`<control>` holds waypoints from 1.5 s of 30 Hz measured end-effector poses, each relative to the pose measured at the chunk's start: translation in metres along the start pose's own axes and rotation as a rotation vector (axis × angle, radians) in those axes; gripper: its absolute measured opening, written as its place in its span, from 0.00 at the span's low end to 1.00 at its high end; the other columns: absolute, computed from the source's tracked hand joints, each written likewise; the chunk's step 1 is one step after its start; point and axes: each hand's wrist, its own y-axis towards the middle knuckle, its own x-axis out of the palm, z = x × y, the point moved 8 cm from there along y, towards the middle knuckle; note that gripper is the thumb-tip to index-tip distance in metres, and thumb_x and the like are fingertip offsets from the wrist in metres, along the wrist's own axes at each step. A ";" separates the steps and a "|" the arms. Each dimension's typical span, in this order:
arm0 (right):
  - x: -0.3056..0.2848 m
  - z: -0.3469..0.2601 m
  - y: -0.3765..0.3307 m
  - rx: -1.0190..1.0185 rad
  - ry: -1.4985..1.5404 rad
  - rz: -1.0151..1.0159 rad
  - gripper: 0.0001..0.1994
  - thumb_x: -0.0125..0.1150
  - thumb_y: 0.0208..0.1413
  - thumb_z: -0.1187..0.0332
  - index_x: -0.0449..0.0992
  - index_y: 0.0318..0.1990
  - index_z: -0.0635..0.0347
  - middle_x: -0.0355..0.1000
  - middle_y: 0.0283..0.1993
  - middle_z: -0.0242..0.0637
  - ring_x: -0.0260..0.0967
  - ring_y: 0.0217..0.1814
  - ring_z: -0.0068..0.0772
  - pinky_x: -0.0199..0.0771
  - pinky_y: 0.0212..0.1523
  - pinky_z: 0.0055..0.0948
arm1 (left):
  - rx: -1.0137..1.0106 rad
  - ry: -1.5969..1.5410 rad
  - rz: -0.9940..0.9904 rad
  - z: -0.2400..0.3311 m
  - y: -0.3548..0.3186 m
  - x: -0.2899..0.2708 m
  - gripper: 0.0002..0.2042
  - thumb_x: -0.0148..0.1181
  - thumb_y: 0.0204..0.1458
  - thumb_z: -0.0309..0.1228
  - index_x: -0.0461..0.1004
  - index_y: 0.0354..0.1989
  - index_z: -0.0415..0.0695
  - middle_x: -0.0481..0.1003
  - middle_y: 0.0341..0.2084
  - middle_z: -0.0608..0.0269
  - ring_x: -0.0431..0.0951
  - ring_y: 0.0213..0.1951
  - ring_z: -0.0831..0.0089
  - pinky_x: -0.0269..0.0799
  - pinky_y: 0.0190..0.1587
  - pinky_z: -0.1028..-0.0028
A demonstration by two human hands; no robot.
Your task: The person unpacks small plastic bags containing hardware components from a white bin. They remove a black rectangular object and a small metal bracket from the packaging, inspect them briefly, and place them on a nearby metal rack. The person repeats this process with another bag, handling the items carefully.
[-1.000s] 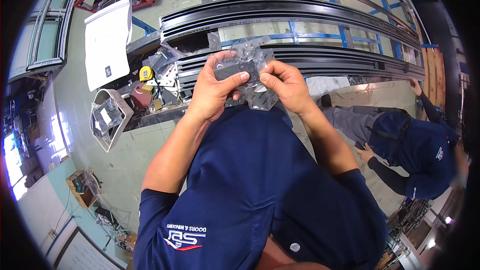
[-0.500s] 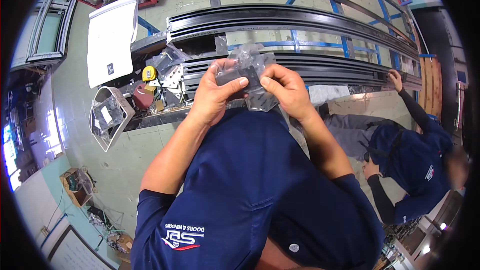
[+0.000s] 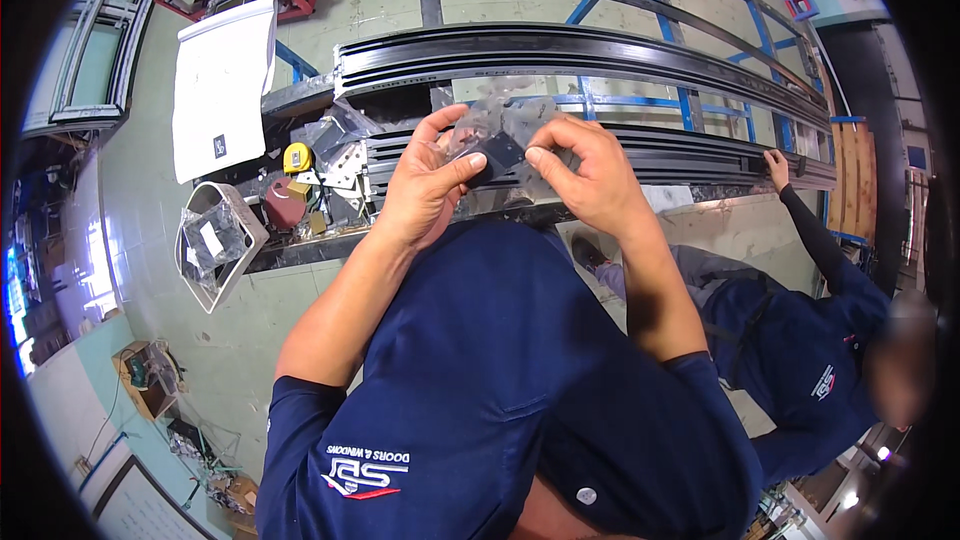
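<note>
A small flat black part (image 3: 503,157) is held in front of me, partly inside a crinkled clear plastic bag (image 3: 510,105). My left hand (image 3: 425,180) is closed, its thumb pressing on the black part's left side. From the other side my right hand (image 3: 592,175) pinches the bag's edge between thumb and curled fingers. Both hands are above the near black aluminium profile (image 3: 680,150). What my fingers cover of the part is hidden.
Farther back lies another long black profile (image 3: 600,52) on a blue frame (image 3: 668,25). To the left are a yellow tape measure (image 3: 297,157), a white sheet (image 3: 222,90) and a pale bin (image 3: 250,230) with plastic bags. At right a co-worker's hand (image 3: 776,170) touches the near profile.
My right hand has shifted slightly right and its fingers are more curled. The bag has bunched upward and no longer hangs below the part. The co-worker's body has moved downward in view.
</note>
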 end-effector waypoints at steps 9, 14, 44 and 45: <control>0.025 0.045 -0.006 0.275 0.449 -0.139 0.11 0.66 0.63 0.64 0.77 0.36 0.65 0.74 0.29 0.33 0.69 0.34 0.24 0.71 0.40 0.30 | -0.071 0.081 -0.007 -0.011 0.000 -0.008 0.32 0.67 0.56 0.17 0.62 0.68 0.44 0.76 0.53 0.59 0.79 0.50 0.73 0.76 0.50 0.75; 0.024 0.055 -0.011 0.235 0.317 -0.058 0.11 0.64 0.65 0.65 0.77 0.37 0.66 0.75 0.30 0.35 0.69 0.34 0.24 0.71 0.40 0.29 | 0.125 0.445 0.123 0.008 -0.006 -0.004 0.42 0.73 0.53 0.23 0.53 0.74 0.46 0.71 0.58 0.54 0.74 0.57 0.65 0.75 0.57 0.67; 0.033 0.035 -0.034 0.257 0.435 0.067 0.10 0.63 0.68 0.66 0.78 0.37 0.63 0.73 0.32 0.24 0.65 0.37 0.15 0.68 0.40 0.21 | -0.175 0.223 -0.015 -0.025 -0.013 0.006 0.13 0.56 0.70 0.40 0.69 0.52 0.44 0.78 0.35 0.61 0.80 0.28 0.73 0.76 0.28 0.76; 0.035 0.034 -0.033 0.241 0.445 0.053 0.10 0.63 0.69 0.66 0.78 0.37 0.63 0.73 0.32 0.23 0.65 0.37 0.14 0.68 0.40 0.21 | -0.174 0.224 -0.017 -0.026 -0.012 0.006 0.13 0.56 0.71 0.41 0.69 0.51 0.44 0.77 0.34 0.61 0.79 0.27 0.73 0.74 0.25 0.77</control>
